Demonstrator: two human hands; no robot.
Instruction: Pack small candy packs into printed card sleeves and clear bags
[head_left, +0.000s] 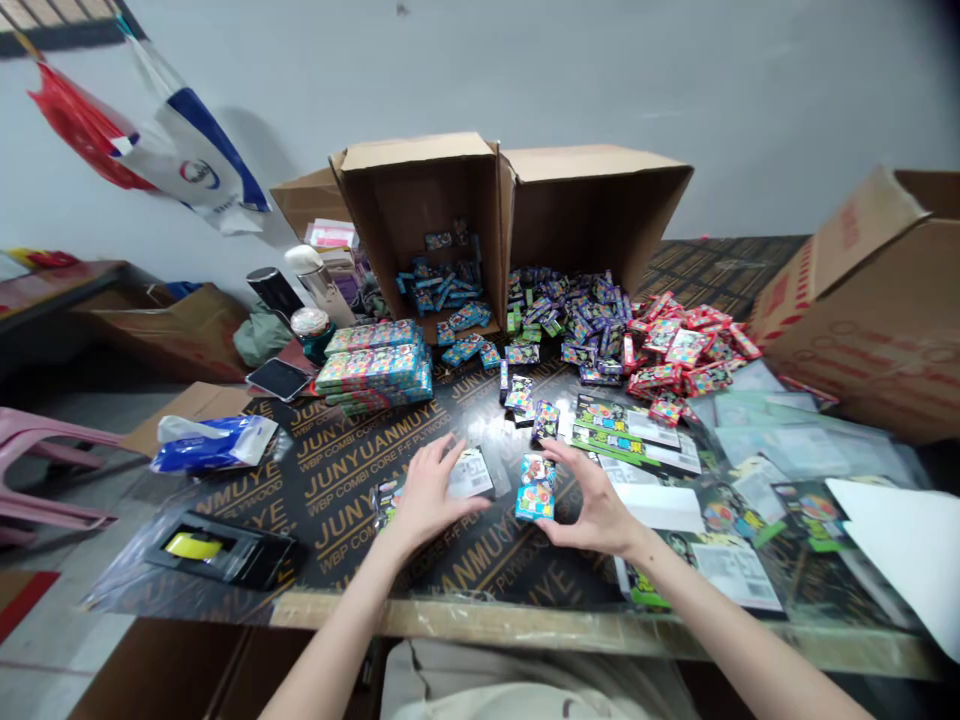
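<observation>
My right hand (592, 505) pinches a small blue candy box (535, 487) between thumb and fingers, its colourful printed face up. A purple box (545, 421) lies just beyond those fingertips. My left hand (429, 490) is over a flat printed packet (471, 472) with a white label, its fingers apart and the thumb stretched toward the blue box. Part of that packet is hidden under the hand, so I cannot tell whether the palm touches it. Purple boxes (519, 393) lie loose a little farther back.
Open cartons (424, 150) with blue and purple boxes stand at the back. Red boxes (686, 345) are heaped right of them, near another carton (847, 290). Left are stacked wrapped packs (375, 365), a phone (279, 380), wipes (214, 443) and a tape dispenser (225, 550). Flat printed bags (735, 570) cover the right.
</observation>
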